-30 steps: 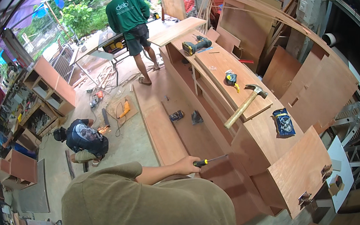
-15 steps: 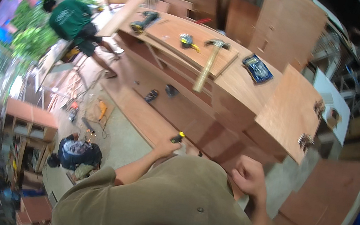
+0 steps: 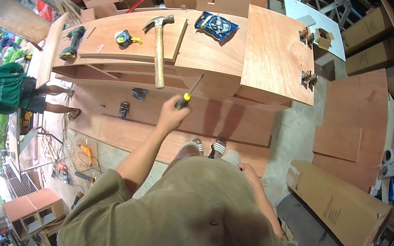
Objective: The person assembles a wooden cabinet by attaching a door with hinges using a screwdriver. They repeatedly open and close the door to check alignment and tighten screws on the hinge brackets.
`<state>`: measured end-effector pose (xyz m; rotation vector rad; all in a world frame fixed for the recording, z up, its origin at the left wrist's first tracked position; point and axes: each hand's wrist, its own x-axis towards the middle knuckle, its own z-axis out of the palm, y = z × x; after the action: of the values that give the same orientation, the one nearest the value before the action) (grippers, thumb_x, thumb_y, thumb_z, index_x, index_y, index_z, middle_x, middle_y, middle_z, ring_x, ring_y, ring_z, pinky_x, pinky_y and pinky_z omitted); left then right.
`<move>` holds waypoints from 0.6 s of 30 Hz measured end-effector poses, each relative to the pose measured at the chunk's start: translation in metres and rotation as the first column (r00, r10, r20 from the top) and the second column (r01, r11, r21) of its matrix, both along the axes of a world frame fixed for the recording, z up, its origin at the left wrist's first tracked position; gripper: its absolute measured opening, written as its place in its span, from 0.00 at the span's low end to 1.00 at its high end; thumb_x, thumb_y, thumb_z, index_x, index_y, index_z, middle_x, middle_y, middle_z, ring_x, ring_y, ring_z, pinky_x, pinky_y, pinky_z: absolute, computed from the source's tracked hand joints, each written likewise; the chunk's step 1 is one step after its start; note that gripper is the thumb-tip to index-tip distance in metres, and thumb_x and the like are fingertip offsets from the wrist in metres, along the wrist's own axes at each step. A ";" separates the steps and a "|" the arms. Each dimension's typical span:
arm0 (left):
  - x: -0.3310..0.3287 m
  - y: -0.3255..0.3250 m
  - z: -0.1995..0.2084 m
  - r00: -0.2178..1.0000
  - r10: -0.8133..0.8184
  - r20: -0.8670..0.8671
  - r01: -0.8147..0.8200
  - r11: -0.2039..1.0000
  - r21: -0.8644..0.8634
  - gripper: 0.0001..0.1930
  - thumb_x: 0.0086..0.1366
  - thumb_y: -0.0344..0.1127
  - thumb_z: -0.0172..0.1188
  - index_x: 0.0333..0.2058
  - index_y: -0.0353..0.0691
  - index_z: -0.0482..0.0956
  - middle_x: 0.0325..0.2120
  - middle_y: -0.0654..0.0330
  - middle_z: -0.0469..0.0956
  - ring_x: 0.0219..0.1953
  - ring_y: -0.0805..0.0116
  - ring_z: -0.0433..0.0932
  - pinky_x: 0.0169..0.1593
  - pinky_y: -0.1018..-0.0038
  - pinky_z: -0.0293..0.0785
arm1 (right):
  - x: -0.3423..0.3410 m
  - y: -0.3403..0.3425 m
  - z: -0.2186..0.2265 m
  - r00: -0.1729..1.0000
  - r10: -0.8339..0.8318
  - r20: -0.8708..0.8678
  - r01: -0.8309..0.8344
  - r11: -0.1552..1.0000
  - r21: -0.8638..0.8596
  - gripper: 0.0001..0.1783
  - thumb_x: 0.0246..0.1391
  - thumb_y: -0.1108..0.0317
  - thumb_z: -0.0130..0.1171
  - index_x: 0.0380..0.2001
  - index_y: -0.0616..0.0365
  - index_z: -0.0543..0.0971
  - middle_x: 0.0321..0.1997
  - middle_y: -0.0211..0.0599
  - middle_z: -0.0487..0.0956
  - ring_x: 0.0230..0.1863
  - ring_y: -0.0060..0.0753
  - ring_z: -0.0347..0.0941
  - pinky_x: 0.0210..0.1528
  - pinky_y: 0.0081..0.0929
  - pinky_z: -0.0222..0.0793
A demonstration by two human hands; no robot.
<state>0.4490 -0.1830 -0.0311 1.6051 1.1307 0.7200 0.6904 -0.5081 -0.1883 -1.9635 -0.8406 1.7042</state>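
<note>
My left hand [image 3: 174, 114] is closed round the yellow-and-black handle of a screwdriver [image 3: 187, 97]. Its thin shaft points up and away, its tip in front of the long wooden cabinet. Low at my side, beside the shirt hem, is my right hand [image 3: 249, 172]; its fingers are mostly hidden. A claw hammer [image 3: 159, 48] lies across a loose board [image 3: 139, 52] on the cabinet top, handle overhanging the front edge. To its left are a tape measure [image 3: 124, 38] and a cordless drill [image 3: 72, 43]. A blue plastic packet [image 3: 216, 26] lies to its right.
A wooden panel with metal hinges [image 3: 307, 79] lies at the cabinet's right end. Boards [image 3: 119, 133] lie on the floor by my feet. Cardboard boxes [image 3: 334, 207] and a grey roll [image 3: 309, 239] stand at right. A person in green [image 3: 4, 86] works at far left.
My view has swung right. The left hand has lifted the screwdriver up and forward toward the cabinet. My right hand, earlier a fist in front of me, has dropped beside my body.
</note>
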 end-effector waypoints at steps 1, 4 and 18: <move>0.014 0.016 0.000 1.000 -0.003 0.013 0.002 0.998 0.066 0.10 0.49 0.32 0.64 0.28 0.33 0.75 0.20 0.59 0.72 0.25 0.72 0.69 0.33 0.73 0.69 | -0.006 -0.002 0.016 0.999 -0.040 0.007 0.040 0.998 0.044 0.07 0.53 0.69 0.58 0.27 0.63 0.77 0.25 0.33 0.76 0.29 0.25 0.68 0.34 0.26 0.66; 0.055 0.062 0.011 1.000 -0.004 -0.008 0.006 0.979 0.203 0.11 0.50 0.34 0.64 0.28 0.33 0.76 0.22 0.53 0.74 0.25 0.64 0.73 0.34 0.70 0.71 | -0.012 -0.024 0.052 0.963 -0.143 -0.228 0.150 0.989 0.013 0.05 0.54 0.72 0.56 0.26 0.61 0.75 0.24 0.25 0.73 0.29 0.19 0.65 0.34 0.22 0.64; 0.167 0.162 -0.061 0.995 -0.074 0.071 0.061 0.984 0.167 0.12 0.51 0.38 0.66 0.31 0.36 0.81 0.18 0.59 0.79 0.19 0.75 0.76 0.26 0.74 0.73 | -0.002 0.043 -0.111 0.971 0.114 0.209 -0.131 0.989 0.068 0.11 0.52 0.62 0.60 0.29 0.60 0.79 0.25 0.35 0.77 0.28 0.28 0.72 0.34 0.29 0.69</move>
<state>0.6162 -0.0205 -0.0922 1.7303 0.9777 0.8413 0.6880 -0.4654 -0.2995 -2.0950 -1.1074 1.5242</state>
